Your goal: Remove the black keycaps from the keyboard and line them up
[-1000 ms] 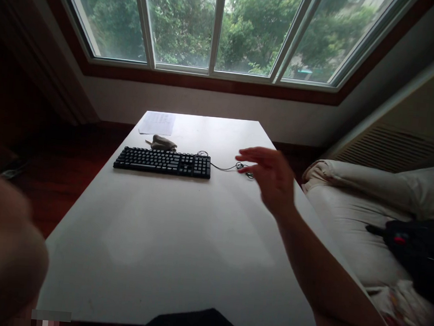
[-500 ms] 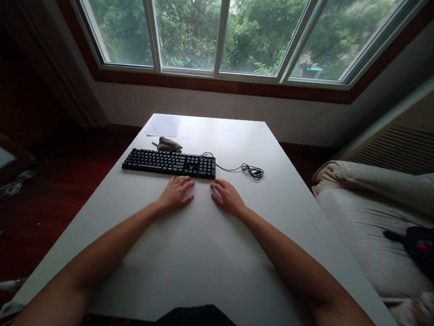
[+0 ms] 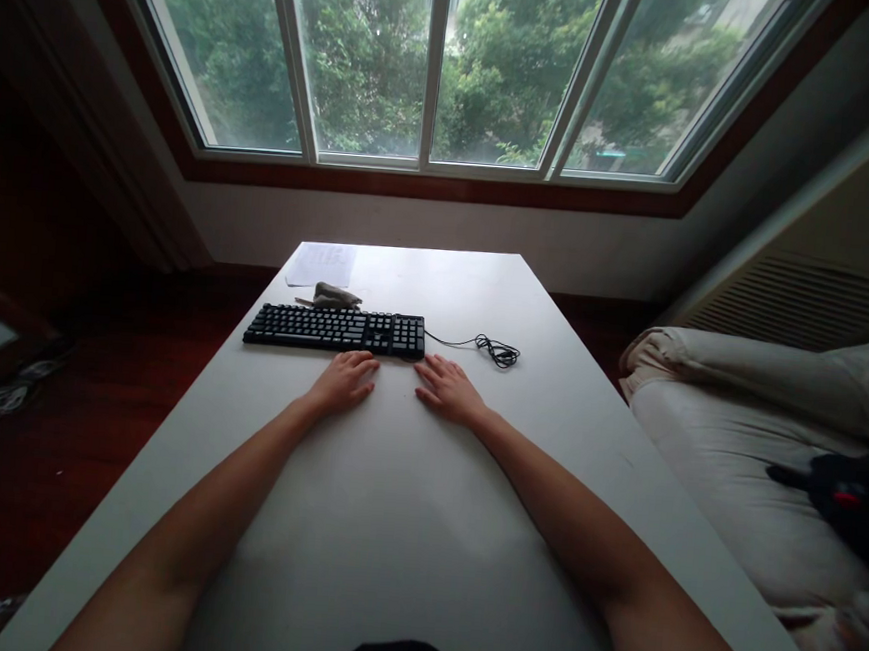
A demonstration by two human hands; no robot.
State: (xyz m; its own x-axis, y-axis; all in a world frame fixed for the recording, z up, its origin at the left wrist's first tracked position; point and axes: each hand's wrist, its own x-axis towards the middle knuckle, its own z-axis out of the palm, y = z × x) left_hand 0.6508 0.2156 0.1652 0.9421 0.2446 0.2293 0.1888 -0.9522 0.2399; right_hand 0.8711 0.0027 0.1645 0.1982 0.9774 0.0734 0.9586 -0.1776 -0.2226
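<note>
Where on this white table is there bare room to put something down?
The white table lies bare between the two forearms and right of the coiled black cable. It is crowded at the far left: black keyboard, grey-brown object, paper sheet.

Keyboard [image 3: 336, 330] on table [image 3: 404, 524]; cable [image 3: 498, 351] to its right (paper [image 3: 320, 263] behind).

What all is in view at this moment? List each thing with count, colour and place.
table: 1, white, centre, below the window
keyboard: 1, black, far half of table
cable: 1, black, bundled right of keyboard
paper sheet: 1, white, far left corner of table
small object: 1, grey-brown, behind keyboard, kind unclear
window: 1, white frames, trees outside
bedding: pale, right
dark item: 1, black with red spot, on bedding
left hand: flat on table by keyboard
right hand: flat on table by keyboard
</note>
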